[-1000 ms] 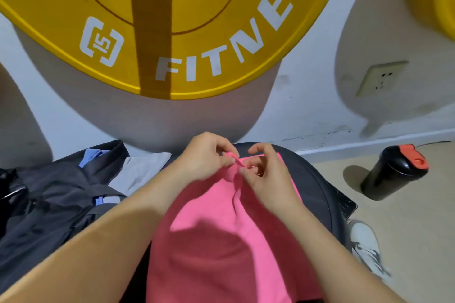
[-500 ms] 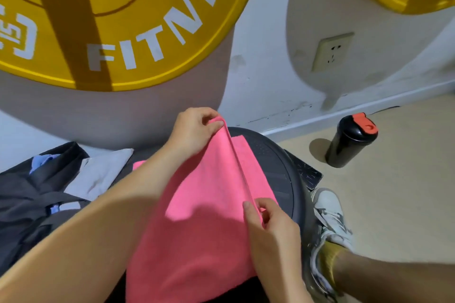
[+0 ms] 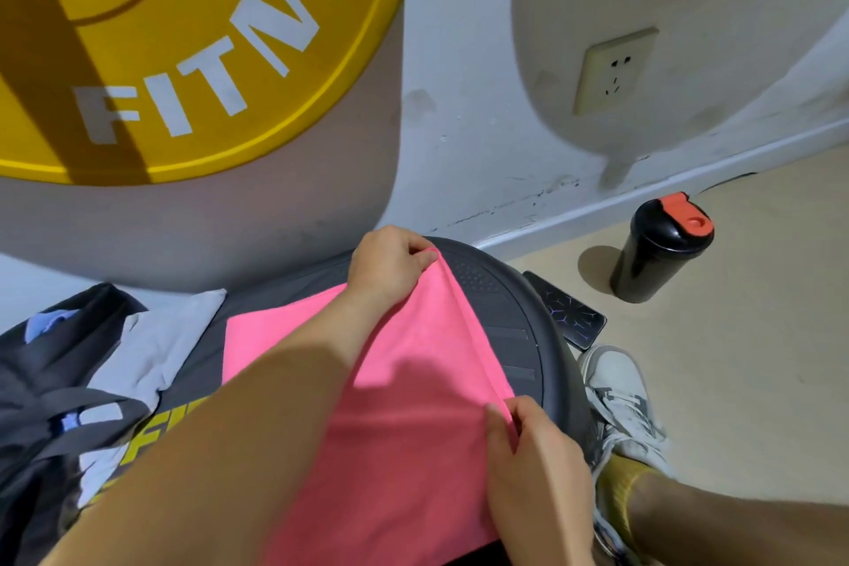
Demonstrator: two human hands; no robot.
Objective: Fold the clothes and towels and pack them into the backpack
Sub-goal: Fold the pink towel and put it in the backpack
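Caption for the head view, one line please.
Left hand and right hand pinch a pink towel; backpack at left.

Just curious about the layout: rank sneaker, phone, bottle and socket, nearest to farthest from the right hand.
1. Sneaker, just right of the right hand.
2. Phone, beyond the sneaker.
3. Bottle, by the wall.
4. Socket, on the wall.

Bright light, hard shadows, wide-angle bowing.

Pink towel (image 3: pixel 404 404): spread on dark round platform (image 3: pixel 505 303). Left hand (image 3: pixel 388 264) pinches far corner; right hand (image 3: pixel 537 469) pinches near corner. Backpack (image 3: pixel 41 386) and grey garment (image 3: pixel 156 349) lie left.
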